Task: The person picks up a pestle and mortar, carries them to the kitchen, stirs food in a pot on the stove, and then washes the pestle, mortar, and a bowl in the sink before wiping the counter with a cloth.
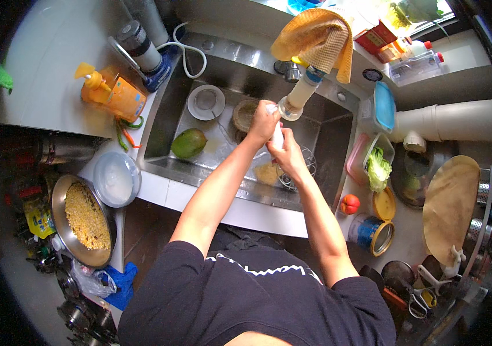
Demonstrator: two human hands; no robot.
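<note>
Over the steel sink [159,142], my left hand [263,123] grips the upper end of a white elongated object [277,135]. Lower on the same object, the fingers of my right hand [288,152] close around it; its exact kind is unclear. Just above my hands hangs the faucet's clear filter attachment [298,97]. In the basin lie a green mango [188,143], a small white dish [206,102] and a round brownish bowl [244,113], partly hidden by my left hand. Beneath my right hand are a yellowish scrubbing pad [267,174] and a round wire rack [304,171].
Left of the sink stand an orange pump bottle [127,98], chili peppers [125,132], a lidded plastic bowl [117,179] and a pan of yellow grains [83,216]. To the right are lettuce [378,166], a red fruit [349,204] and a tin [369,233]. A yellow cloth [317,39] drapes over the faucet.
</note>
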